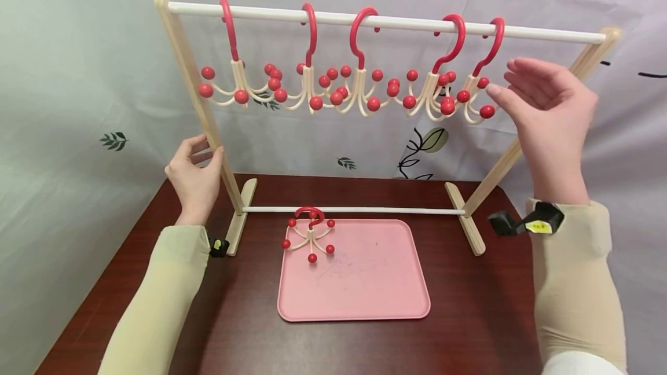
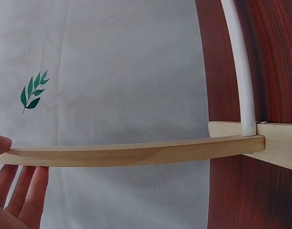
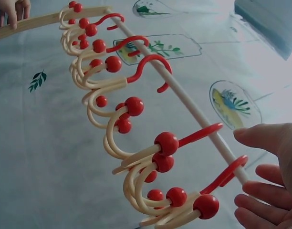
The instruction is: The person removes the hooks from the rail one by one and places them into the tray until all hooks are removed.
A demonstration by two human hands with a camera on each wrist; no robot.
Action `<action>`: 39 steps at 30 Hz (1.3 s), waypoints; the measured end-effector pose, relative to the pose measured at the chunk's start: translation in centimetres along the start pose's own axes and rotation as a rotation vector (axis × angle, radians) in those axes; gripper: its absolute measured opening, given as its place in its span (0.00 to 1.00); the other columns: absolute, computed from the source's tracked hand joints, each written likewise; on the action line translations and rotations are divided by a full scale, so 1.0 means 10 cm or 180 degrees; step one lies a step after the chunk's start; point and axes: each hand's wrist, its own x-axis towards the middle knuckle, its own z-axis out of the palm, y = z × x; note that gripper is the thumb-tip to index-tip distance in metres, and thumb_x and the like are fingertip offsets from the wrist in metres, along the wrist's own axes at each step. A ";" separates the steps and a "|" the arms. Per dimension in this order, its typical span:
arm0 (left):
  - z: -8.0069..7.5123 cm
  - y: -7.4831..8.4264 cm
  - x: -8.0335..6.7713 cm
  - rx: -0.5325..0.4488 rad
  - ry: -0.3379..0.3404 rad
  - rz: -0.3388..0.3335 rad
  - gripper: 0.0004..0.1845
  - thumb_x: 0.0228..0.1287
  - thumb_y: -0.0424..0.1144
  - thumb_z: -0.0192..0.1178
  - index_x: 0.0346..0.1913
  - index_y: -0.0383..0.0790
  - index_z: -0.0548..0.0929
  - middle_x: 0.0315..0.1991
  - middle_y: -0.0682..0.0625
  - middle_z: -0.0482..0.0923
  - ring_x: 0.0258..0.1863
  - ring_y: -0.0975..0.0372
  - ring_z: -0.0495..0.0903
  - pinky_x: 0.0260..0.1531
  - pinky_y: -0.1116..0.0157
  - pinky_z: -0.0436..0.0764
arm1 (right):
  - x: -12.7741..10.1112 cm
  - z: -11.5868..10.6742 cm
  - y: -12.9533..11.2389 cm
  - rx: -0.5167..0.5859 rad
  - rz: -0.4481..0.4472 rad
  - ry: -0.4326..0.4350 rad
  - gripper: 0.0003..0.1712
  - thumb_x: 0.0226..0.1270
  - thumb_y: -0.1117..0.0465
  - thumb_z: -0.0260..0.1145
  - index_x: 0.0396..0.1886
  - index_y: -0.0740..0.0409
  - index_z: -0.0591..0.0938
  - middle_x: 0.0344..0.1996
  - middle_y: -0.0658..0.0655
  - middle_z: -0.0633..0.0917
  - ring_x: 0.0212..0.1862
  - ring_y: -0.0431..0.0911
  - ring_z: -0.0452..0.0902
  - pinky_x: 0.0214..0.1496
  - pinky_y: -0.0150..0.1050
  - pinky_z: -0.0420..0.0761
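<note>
A wooden rack with a white top rail (image 1: 396, 22) stands on a dark red table (image 1: 469, 317). Several red-hooked hangers with cream arms and red balls hang from the rail. My left hand (image 1: 205, 152) grips the rack's left post (image 1: 208, 126); in the left wrist view its thumb and fingers (image 2: 22, 191) lie on either side of the post (image 2: 136, 153). My right hand (image 1: 502, 80) is raised with relaxed fingers just right of the rightmost hanger (image 1: 487, 57), holding nothing. In the right wrist view that hand (image 3: 260, 167) is beside the nearest hanger (image 3: 184, 205), not touching it.
A pink tray (image 1: 365, 288) lies on the table under the rack, with one more hanger (image 1: 311, 236) lying at its back left corner. The rack's lower white bar (image 1: 354, 210) runs just behind the tray. A printed cloth backdrop (image 1: 78, 74) hangs behind.
</note>
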 end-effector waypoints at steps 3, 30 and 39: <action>0.00 0.00 0.00 0.0002 -0.0007 -0.0002 0.15 0.66 0.40 0.69 0.55 0.44 0.88 0.46 0.52 0.88 0.40 0.64 0.87 0.41 0.63 0.87 | 0.12 0.05 0.00 -0.0058 0.0027 0.0027 0.29 0.46 0.68 0.86 0.52 0.62 0.88 0.47 0.56 0.89 0.53 0.45 0.84 0.61 0.31 0.78; 0.00 0.00 0.00 -0.0006 0.0000 -0.0005 0.15 0.67 0.41 0.68 0.54 0.45 0.88 0.46 0.53 0.88 0.40 0.63 0.87 0.40 0.70 0.86 | 0.33 0.30 0.08 -0.0253 -0.0150 0.0371 0.14 0.53 0.65 0.82 0.40 0.63 0.91 0.33 0.55 0.90 0.35 0.45 0.84 0.30 0.30 0.76; 0.00 0.01 0.00 0.0043 -0.0026 -0.0005 0.15 0.67 0.42 0.68 0.55 0.44 0.87 0.47 0.53 0.88 0.41 0.60 0.87 0.40 0.71 0.85 | 0.36 0.28 0.09 0.0133 -0.0120 0.0413 0.14 0.54 0.68 0.81 0.40 0.67 0.90 0.35 0.60 0.89 0.36 0.47 0.87 0.42 0.30 0.84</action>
